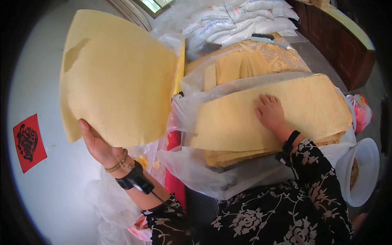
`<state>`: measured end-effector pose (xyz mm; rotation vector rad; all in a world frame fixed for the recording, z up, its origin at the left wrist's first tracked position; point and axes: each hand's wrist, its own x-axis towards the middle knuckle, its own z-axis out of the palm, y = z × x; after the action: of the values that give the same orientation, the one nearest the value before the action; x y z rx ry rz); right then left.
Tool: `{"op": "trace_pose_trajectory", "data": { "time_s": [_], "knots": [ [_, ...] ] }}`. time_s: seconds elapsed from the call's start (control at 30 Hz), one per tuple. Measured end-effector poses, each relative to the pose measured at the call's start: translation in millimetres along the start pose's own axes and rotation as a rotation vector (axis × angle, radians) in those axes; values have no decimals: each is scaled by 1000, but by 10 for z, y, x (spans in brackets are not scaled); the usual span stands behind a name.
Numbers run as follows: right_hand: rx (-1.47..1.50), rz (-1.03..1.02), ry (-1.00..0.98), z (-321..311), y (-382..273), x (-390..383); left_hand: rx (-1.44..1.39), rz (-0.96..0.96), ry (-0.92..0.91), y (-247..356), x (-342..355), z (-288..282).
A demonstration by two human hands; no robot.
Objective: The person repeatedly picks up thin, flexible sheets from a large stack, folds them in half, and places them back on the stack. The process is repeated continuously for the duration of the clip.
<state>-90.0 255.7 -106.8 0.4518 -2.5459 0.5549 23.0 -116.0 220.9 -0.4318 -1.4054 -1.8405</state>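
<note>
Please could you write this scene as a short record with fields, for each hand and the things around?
Left hand: holds a raised yellowish sheet near its lower edge
Right hand: lies on a stack of similar sheets
Around stack: clear plastic
Behind: smaller yellowish pieces, brush, white sacks
Far right: white tub

Black floral sleeves (320, 179) accompany black wristbands (134, 179).

The single fisheye view looks forward and steeply down from the wearer's head. Nearest, on the near side of the bare right hand (270, 113), is the black fabric top with pale flowers (255, 222). The bare left hand (100, 148) is also close; beyond the right hand, farther off, are stacked, bulging white sacks (241, 21).
</note>
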Motion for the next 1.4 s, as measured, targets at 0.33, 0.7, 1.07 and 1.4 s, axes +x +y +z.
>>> {"op": "trace_pose_trajectory", "data": {
  "time_s": [0.33, 0.7, 1.07, 1.4],
  "knots": [
    [2451, 430, -313, -436, -121, -395, -400, -769, -1, -1596, -449, 64],
    [1539, 1213, -184, -936, -91, -967, 1374, -570, -395, -2491, -1742, 223],
    [1766, 1231, -332, -1115, -520, -1098, 761, 101, -1162, -2038, -2463, 205],
    [501, 278, 134, -1336, 15, -1038, 533, -846, -374, -2231, -2133, 13]
  ]
}}
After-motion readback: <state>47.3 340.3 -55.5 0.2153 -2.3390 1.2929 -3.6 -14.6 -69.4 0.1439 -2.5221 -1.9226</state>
